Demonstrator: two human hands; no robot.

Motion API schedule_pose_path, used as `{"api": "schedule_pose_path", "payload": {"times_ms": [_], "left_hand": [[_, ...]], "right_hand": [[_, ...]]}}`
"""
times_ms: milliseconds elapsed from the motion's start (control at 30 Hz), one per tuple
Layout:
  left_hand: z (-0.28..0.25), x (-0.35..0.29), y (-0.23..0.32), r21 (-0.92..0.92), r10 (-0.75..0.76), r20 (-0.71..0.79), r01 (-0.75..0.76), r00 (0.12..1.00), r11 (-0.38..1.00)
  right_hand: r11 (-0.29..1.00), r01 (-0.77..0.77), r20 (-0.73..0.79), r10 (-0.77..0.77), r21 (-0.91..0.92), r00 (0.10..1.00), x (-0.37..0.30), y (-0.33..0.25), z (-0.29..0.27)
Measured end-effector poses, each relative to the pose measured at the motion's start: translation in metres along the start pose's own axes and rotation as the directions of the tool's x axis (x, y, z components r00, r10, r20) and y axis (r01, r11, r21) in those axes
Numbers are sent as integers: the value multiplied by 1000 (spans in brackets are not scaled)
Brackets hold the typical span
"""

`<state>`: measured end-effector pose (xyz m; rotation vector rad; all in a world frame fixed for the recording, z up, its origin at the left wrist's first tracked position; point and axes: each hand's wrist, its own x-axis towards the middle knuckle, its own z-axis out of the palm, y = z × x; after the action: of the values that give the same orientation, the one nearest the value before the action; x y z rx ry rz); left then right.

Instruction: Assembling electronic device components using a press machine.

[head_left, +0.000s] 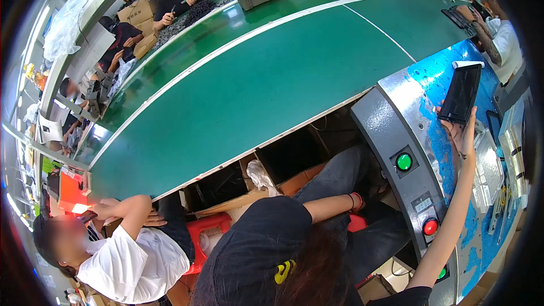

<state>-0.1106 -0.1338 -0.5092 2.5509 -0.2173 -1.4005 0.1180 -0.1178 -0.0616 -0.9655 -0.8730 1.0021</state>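
Note:
At the right, my right hand [463,135] is raised over a blue machine top and closed around the lower end of a black, glossy rectangular panel [460,94]. A white strip [468,64] lies along the panel's upper edge. My left forearm [331,208] rests across my lap, with a red band at the wrist. Dark clothing and shadow hide that hand's fingers. Between my two arms runs the machine's grey front, with a green button [404,162] and a red button [430,226].
Clear plastic pieces [487,170] and thin tools [501,208] lie beside my right arm. A green conveyor belt [249,85] curves across the middle, above open cartons [249,190]. A co-worker in a white shirt [136,266] sits close at left; others work beyond the belt.

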Motion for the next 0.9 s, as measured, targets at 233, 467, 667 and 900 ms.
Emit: {"api": "schedule_pose_path", "payload": {"times_ms": [233,467,667,900], "left_hand": [[0,0,-4,-4,7,-2,-7,1000,1000],[-1,1,-4,-8,11,-5,-11,1000,1000],[0,3,-4,-9,16,-6,-16,1000,1000],[0,4,-4,-12,21,-7,-21,1000,1000]], "right_hand": [[1000,-12,28,11,8,1000,0,-1,-1],[1000,1,26,0,-22,1000,0,0,-1],[1000,-1,23,1,-23,1000,0,0,-1],[1000,-8,11,9,-19,1000,0,0,-1]]}}
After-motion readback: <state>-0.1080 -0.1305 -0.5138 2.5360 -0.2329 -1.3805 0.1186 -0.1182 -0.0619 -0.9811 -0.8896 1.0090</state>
